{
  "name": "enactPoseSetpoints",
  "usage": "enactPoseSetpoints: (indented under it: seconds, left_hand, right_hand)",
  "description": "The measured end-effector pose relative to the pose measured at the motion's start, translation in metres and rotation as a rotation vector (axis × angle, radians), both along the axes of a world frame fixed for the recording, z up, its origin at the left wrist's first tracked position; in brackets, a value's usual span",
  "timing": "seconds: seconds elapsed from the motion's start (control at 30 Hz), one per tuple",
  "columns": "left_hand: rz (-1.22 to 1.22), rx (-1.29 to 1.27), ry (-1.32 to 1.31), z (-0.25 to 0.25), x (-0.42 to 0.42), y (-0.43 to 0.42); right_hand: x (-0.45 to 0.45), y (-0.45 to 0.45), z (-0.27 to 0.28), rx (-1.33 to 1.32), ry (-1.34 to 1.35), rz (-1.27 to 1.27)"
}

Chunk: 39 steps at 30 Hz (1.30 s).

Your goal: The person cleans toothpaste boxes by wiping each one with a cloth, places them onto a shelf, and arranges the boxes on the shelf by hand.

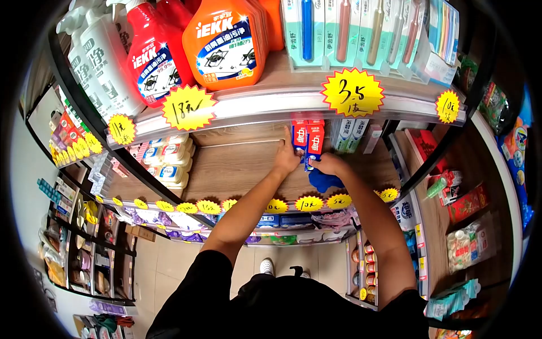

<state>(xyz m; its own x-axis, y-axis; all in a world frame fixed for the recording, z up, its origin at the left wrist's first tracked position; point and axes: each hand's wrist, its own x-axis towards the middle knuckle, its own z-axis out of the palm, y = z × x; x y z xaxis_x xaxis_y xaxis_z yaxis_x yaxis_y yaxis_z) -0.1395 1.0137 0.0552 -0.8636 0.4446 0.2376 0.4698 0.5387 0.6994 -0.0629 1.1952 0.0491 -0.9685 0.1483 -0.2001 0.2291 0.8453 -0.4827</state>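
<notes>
both hands' fingers (322,162) curl slightly around the red-blue boxes (307,141).

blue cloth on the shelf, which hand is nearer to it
Right. The right hand is just behind the blue cloth, at the red-and-blue boxes; the left hand is farther off, behind and to the left.

- Upper shelf (276,79): spray bottles (228,51) left, toothbrush packs (342,34) right
- Lower shelf (237,161), underneath: stacked packs (171,160) left, toothpaste boxes (314,141) right of centre, between left hand (288,157) and right hand (329,164)
- Cartons (349,134): just right of the toothpaste boxes
- Cloth (326,181): before the toothpaste boxes
</notes>
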Motion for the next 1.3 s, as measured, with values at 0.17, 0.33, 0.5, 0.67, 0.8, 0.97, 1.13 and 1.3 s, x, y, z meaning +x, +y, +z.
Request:
enactPoseSetpoints:
  seconds: [0.17,0.33,0.5,0.67,0.8,0.97,1.13,1.3]
  left_hand:
    - [0.035,-0.053,-0.078,0.011,0.007,0.004]
    - [0.052,0.003,-0.097,0.005,0.004,0.007]
    - [0.047,0.075,-0.085,-0.005,0.0,0.005]
    - [0.019,0.091,-0.066,0.002,0.005,0.0]
    - [0.005,0.108,-0.109,0.0,0.002,-0.003]
    - [0.029,0.267,-0.013,-0.012,0.003,-0.019]
    - [0.093,0.393,-0.047,0.019,0.05,-0.048]
    - [-0.288,0.5,-0.307,0.015,0.159,-0.077]
  right_hand:
    - [0.004,-0.002,-0.001,0.018,0.041,0.002]
    - [0.004,0.0,-0.005,-0.027,0.037,-0.031]
    - [0.005,0.002,-0.006,-0.034,0.027,-0.039]
    - [0.009,0.002,0.0,-0.022,0.005,-0.061]
    - [0.011,0.004,0.003,-0.024,-0.008,-0.051]
    - [0.038,0.007,0.04,-0.217,0.056,-0.064]
    - [0.101,-0.007,0.093,-0.541,0.376,-0.181]
    - [0.143,-0.05,0.046,-0.98,0.329,-0.453]
